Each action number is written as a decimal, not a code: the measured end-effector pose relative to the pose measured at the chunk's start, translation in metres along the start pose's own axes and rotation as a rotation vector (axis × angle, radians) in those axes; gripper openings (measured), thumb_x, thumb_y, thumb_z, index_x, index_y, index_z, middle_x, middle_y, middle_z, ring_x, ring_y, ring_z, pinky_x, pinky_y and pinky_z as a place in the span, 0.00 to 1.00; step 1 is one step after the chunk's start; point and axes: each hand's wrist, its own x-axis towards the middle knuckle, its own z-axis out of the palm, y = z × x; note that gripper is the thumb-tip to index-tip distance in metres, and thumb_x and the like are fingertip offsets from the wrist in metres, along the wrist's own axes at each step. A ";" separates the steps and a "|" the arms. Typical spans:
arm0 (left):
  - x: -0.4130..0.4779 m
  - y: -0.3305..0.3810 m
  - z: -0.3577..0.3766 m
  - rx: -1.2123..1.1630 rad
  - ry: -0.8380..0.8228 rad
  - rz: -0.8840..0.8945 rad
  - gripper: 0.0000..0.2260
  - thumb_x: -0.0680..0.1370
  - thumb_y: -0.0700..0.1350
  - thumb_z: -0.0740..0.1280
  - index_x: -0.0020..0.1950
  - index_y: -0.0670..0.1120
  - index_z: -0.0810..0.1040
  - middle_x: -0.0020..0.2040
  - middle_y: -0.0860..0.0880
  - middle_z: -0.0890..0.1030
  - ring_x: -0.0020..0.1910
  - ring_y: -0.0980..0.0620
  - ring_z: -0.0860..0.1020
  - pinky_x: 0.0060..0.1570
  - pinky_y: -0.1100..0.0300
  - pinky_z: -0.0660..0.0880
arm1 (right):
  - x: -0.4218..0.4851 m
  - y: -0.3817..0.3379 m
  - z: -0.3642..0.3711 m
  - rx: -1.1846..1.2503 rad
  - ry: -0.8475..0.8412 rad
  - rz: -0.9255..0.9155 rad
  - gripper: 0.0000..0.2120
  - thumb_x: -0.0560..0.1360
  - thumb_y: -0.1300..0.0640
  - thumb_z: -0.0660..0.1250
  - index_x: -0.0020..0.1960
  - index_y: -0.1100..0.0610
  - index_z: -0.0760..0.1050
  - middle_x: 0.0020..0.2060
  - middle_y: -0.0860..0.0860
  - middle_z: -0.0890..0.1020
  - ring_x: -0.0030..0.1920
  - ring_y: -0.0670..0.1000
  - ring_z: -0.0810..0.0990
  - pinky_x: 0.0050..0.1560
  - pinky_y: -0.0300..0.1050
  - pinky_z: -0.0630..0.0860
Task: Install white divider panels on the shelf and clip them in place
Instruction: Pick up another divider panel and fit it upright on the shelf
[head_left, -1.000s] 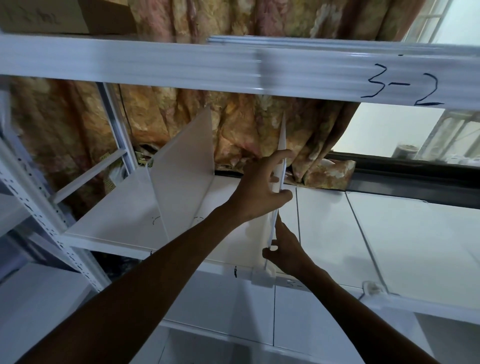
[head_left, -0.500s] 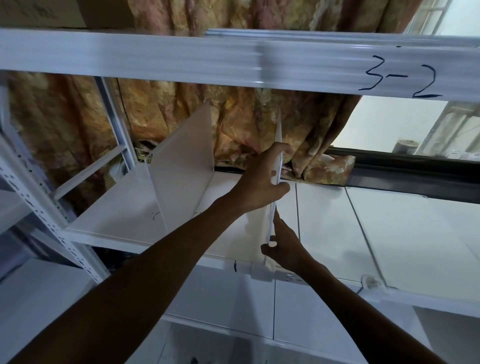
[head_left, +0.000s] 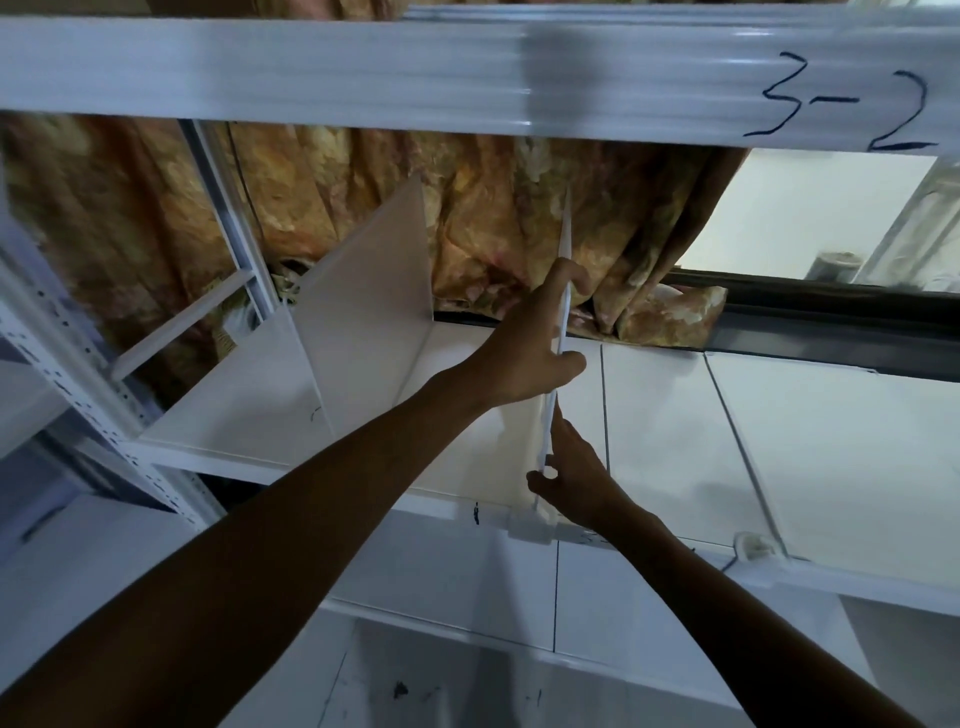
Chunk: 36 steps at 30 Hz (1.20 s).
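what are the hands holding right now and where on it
Both hold one white divider panel, seen edge-on: left hand pinches its upper edge, right hand its lower front edge.

Left hand (head_left: 524, 348) raised, grip pinched closed; right hand (head_left: 576, 475) lower, grip pinched closed, both forearms extended.

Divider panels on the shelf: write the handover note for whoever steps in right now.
Left hand: grips the second divider panel at its upper front edge, holding it upright.
Right hand: pinches that panel's lower front corner, just above the white clip on the shelf front edge.
Done: first divider panel stands upright to the left.
Left: seat the held panel in its clip. Another clip sits further right, without a panel.
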 end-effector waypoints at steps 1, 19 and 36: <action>0.000 0.001 0.000 -0.011 0.001 0.000 0.24 0.70 0.31 0.69 0.63 0.39 0.64 0.38 0.50 0.63 0.32 0.55 0.66 0.26 0.75 0.67 | 0.000 0.000 0.000 0.004 -0.004 -0.003 0.45 0.74 0.60 0.71 0.80 0.56 0.46 0.74 0.51 0.66 0.71 0.53 0.67 0.60 0.40 0.71; -0.016 -0.008 0.024 -0.011 -0.011 -0.086 0.30 0.70 0.39 0.67 0.70 0.45 0.60 0.51 0.36 0.72 0.43 0.41 0.75 0.38 0.52 0.76 | -0.009 0.006 0.016 0.038 -0.012 0.043 0.36 0.74 0.67 0.67 0.77 0.57 0.55 0.69 0.55 0.71 0.69 0.49 0.68 0.69 0.52 0.71; -0.018 -0.008 0.021 -0.078 -0.011 -0.049 0.25 0.72 0.35 0.67 0.65 0.49 0.63 0.39 0.58 0.63 0.34 0.55 0.69 0.43 0.52 0.79 | -0.012 0.005 0.012 0.064 -0.022 0.139 0.48 0.73 0.63 0.71 0.79 0.52 0.41 0.71 0.55 0.71 0.68 0.57 0.72 0.65 0.52 0.75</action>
